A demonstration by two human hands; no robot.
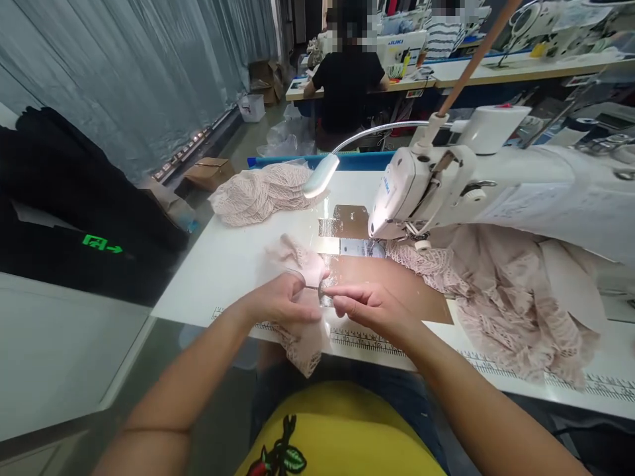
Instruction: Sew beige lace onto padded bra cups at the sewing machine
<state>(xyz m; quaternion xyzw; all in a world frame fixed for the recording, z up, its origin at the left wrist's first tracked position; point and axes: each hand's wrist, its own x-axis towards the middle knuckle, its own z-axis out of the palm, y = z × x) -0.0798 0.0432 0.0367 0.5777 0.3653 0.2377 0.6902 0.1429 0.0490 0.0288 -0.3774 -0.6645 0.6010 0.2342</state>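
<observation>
My left hand [285,301] is closed on a piece of pale pink lace fabric [303,347], which hangs over the table's front edge. A short, thin dark strip [312,287] shows between that hand and my right fingertips; its kind is unclear. My right hand [370,305] is beside the fabric's right edge, index finger reaching to the strip's end, thumb close below and other fingers curled. Whatever it pinches is too small to make out. Beyond both hands stands a white sewing machine [397,192], with more pink lace fabric [520,311] heaped to its right.
A bundle of pink lace [268,192] lies at the table's back left, under a bendable lamp [321,176]. A printed ruler [362,340] runs along the front edge. Ahead, a person in black [347,92] sits at another machine table. Black cloth [74,192] hangs at left.
</observation>
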